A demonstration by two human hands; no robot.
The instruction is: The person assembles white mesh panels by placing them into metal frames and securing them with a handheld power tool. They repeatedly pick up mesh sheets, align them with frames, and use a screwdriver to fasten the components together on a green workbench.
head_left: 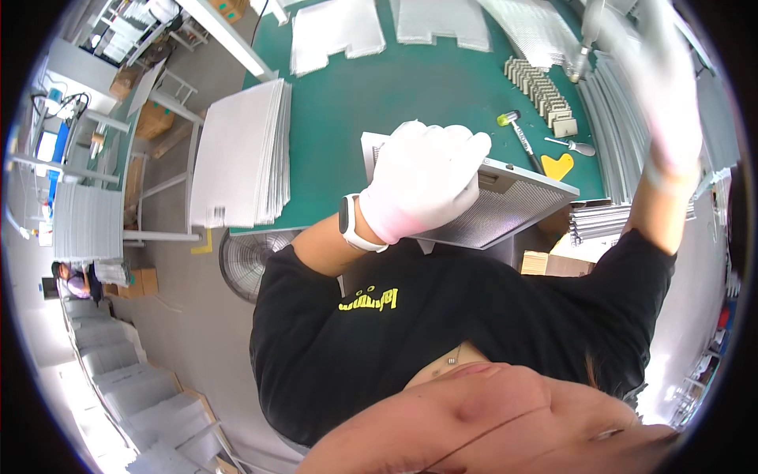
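My left hand (426, 180), in a white glove, is closed on the upper edge of a framed metal mesh panel (505, 213). The panel is tilted at the near edge of the green table (347, 103), and my hand hides part of its frame. Raised at the upper right, my gloved right hand (667, 95) is smeared by motion, so its fingers cannot be made out. Beside it stands a slim metallic tool (583, 59), also blurred. Between the hands lie a mallet (519, 138) with a yellow-green head, a screwdriver (575, 147) and a yellow heart-shaped scraper (557, 167).
A row of small beige metal clips (545, 99) lies at the right. Long grey metal strips (620, 118) line the right edge. Flat panels (241, 150) are stacked at the left; notched sheets (335, 31) lie at the back. A fan (249, 265) and cardboard box (572, 257) are below.
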